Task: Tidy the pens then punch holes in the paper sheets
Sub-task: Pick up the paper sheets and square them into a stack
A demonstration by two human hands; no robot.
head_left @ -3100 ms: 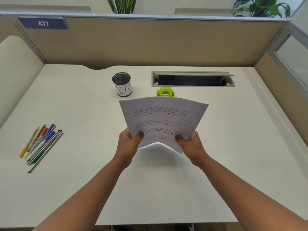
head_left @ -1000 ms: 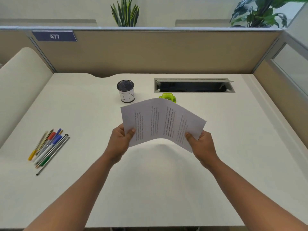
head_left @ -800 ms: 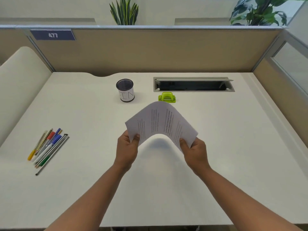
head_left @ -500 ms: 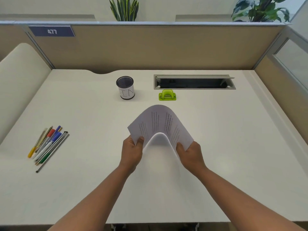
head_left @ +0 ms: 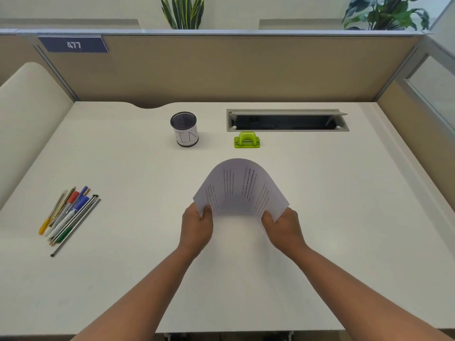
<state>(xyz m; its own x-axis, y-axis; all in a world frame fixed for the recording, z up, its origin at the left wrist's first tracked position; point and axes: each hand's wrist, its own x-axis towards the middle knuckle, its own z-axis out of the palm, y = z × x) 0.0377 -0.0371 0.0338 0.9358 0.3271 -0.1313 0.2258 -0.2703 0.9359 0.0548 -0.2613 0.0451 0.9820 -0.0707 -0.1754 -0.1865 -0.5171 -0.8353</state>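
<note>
Both hands arch printed paper sheets point(head_left: 242, 185) (smooth dome).

Two bare forearms enter from the lower edge of the view, one from each corner, and narrow toward the wrists. No sleeve shows on either arm (if a cuff sits higher up, it lies outside the frame). The left hand point(head_left: 197, 227) and the right hand point(head_left: 283, 228) wear no gloves. No ring, watch, strap or bracelet shows on the visible backs of the hands or on the wrists. The arms look smooth, with no marks or bandages on them. Nails are too small to make out.
</note>
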